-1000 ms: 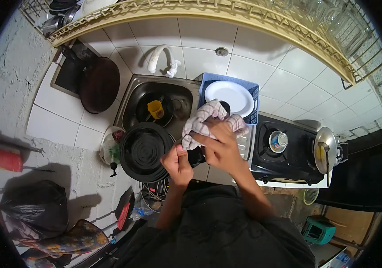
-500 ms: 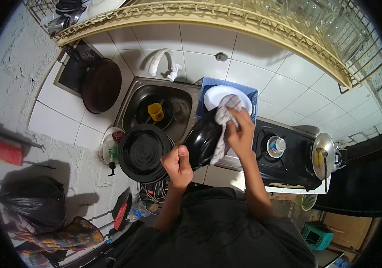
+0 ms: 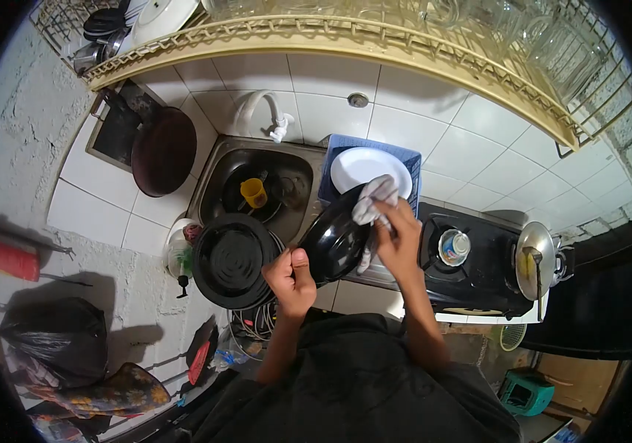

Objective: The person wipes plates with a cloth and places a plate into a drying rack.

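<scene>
The black pan (image 3: 333, 242) lies between one and two o'clock from the left hand (image 3: 291, 283), which is clenched on it, its long axis running from seven to one, while at its three o'clock the right hand (image 3: 401, 242) grasps the cloth (image 3: 376, 198) against it.

at the near right corner of the rectangular stainless-steel sink (image 3: 305, 164), a rounded, glossy black pan (image 3: 334, 247) is held tilted. the left hand (image 3: 291, 280) is closed at its left end; the exact grip is hidden. the right hand (image 3: 401, 240) holds a crumpled pale fabric cloth (image 3: 378, 198) against its right rim. in the sink: one yellow plastic cup (image 3: 254, 193). right of the sink: a blue plastic basket (image 3: 414, 173) bearing a white oval plate (image 3: 371, 168). left of the sink: a dark maroon round pan (image 3: 164, 151).
</scene>
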Demonstrator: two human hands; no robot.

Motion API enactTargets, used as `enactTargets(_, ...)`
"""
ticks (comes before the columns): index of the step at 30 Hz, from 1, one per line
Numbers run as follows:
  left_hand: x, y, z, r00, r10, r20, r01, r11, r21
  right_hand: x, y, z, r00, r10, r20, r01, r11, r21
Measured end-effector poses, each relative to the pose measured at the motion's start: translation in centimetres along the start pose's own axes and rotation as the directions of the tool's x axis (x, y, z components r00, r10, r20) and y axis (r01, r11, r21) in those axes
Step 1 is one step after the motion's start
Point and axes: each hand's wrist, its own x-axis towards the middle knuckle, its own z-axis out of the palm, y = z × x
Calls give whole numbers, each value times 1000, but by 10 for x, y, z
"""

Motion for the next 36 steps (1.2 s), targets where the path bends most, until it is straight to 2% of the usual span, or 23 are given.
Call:
enactTargets(1, 0, 0, 0, 1000, -12, 1, 12, 1000, -2, -4, -4, -4, 997, -47, 67, 52, 996, -73)
enactTargets(4, -1, 2, -1, 1000, -15, 11, 16, 1000, -19, 3, -1, -7, 999, -49, 10, 48, 998, 32)
enactTargets(5, -3, 2, -1, 1000, -13, 14, 13, 1000, -29, 7, 0, -6, 992, 119, -35, -118, 993, 27)
enactTargets(8, -8, -9, 1, 1000, 8, 5, -8, 1000, -5, 6, 6, -5, 995, 98, -28, -98, 995, 11)
enactTargets(10, -3, -4, 0, 1000, -1, -2, 1, 1000, 3, 1, -14, -3, 996, -8, 90, 9, 1000, -6)
enactTargets(12, -4, -3, -2, 1000, -3, 11, 3, 1000, 19, 7, -25, -2, 977, -163, 140, 164, 986, 4)
enactTargets(13, -5, -4, -4, 1000, 2, 25, -3, 1000, 29, 3, -17, -4, 984, -95, 153, 89, 995, 45)
enactTargets(16, -9, -9, -4, 999, 14, 39, -16, 999, 52, 9, 0, 2, 989, 144, -16, -143, 988, 62)
enactTargets(17, -8, -10, -4, 999, 19, 40, -22, 998, 60, 7, 3, 6, 989, 140, -42, -138, 989, 56)
enactTargets(20, -8, -9, -2, 999, -40, 9, 40, 999, 7, 1, -25, 8, 987, -139, 79, 140, 990, -4)
enactTargets(21, -7, -8, -3, 999, -34, 19, 34, 999, 15, 1, -36, 7, 971, -170, 167, 170, 985, 15)
enactTargets(22, -6, -7, -4, 999, -25, 28, 24, 999, 23, 5, -38, 8, 960, -206, 189, 210, 978, 1)
enactTargets(25, -7, -11, -7, 999, -10, 39, 9, 1000, 25, 9, -11, 7, 999, -25, 40, 25, 1000, 10)
enactTargets(27, -8, -14, -7, 999, 3, 41, -5, 999, 34, 17, 6, 10, 987, 130, -97, -130, 992, 7)
enactTargets(30, -5, -14, -8, 999, 10, 40, -12, 998, 61, 13, -3, 15, 996, -77, -51, 76, 997, -26)
enactTargets(31, -4, -13, -7, 999, -6, 35, 4, 998, 60, 9, -17, 15, 998, -53, 33, 51, 997, 59)
enactTargets(32, -3, -12, -7, 999, -21, 32, 19, 998, 57, 11, -29, 14, 980, -172, 97, 165, 983, 76)
enactTargets(34, -1, -9, -7, 999, -26, 42, 24, 998, 53, 16, -35, 8, 949, -227, 217, 238, 971, -24)
enactTargets(36, -3, -10, -8, 998, -30, 49, 27, 998, 57, 17, -13, 9, 998, -21, 63, 22, 999, -26)
